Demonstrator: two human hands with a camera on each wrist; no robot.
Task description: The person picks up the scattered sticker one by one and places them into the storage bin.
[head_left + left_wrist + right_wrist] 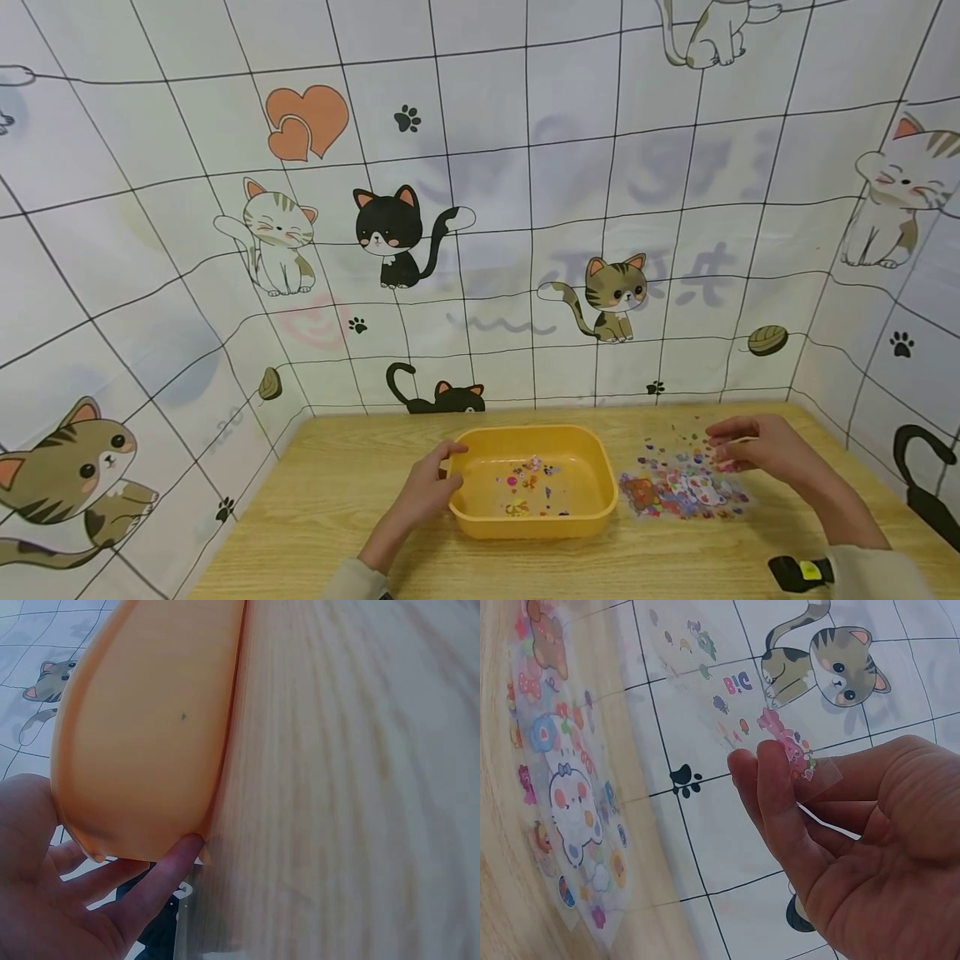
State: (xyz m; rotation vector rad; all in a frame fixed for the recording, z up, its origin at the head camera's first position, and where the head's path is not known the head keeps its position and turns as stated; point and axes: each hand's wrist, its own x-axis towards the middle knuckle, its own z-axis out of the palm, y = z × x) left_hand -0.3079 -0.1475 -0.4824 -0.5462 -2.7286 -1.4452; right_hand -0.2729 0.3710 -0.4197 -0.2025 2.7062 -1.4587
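A yellow plastic basin [534,527] stands on the wooden table with small colourful stickers or prints showing in it. At its left end, my left hand [429,487] holds the rim, and in the left wrist view its fingers lie against the outer wall [142,750]. My right hand [765,450] pinches a clear sticker sheet [720,682] by one corner between thumb and fingertips. Printed on that sheet are small coloured pictures and a pink figure. More transparent sticker sheets [574,802], with a bear and a white bunny, lie on the table below that hand.
The wooden table [300,517] meets walls hung with a white gridded cloth [495,192] printed with cats. A black strap-like item with a yellow patch [810,571] shows at the right sleeve.
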